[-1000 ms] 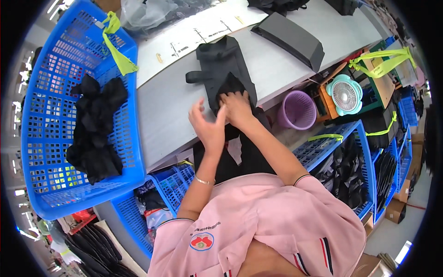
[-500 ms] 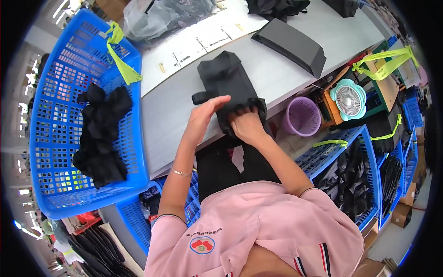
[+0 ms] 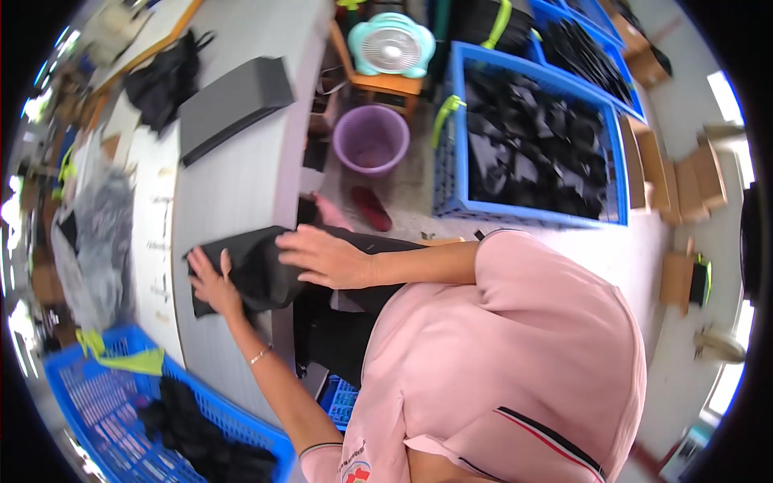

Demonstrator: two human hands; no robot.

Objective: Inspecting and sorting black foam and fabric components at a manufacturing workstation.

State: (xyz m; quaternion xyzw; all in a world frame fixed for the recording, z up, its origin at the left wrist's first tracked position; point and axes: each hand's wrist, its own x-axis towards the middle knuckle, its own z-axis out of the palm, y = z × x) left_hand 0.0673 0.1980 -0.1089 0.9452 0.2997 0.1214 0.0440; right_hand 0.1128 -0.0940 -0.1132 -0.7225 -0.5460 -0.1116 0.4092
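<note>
A black fabric bag or pouch (image 3: 256,266) lies on the pale worktable (image 3: 233,189), its near part reaching over the table edge. My left hand (image 3: 213,285) rests on its far end, fingers spread and thumb apart. Over the end at the table edge is my right hand (image 3: 328,258), its fingers stretched out and slightly bent; contact with the cloth is hard to judge. A stiff dark grey box-like piece (image 3: 235,105) sits farther along the table, beside a crumpled black cloth item (image 3: 165,84).
A blue basket (image 3: 88,394) holding black pieces stands at lower left. Beyond the table edge are a purple bin (image 3: 371,140), a teal fan (image 3: 391,47) on a wooden stool, a red shoe (image 3: 370,209) and a blue crate (image 3: 531,213) full of black pieces. Clear plastic (image 3: 101,241) lies at the left.
My view has turned to the right. My left hand has come down flat onto the bag's far end. My right hand's fingers have drawn out from the bag's near end and straightened.
</note>
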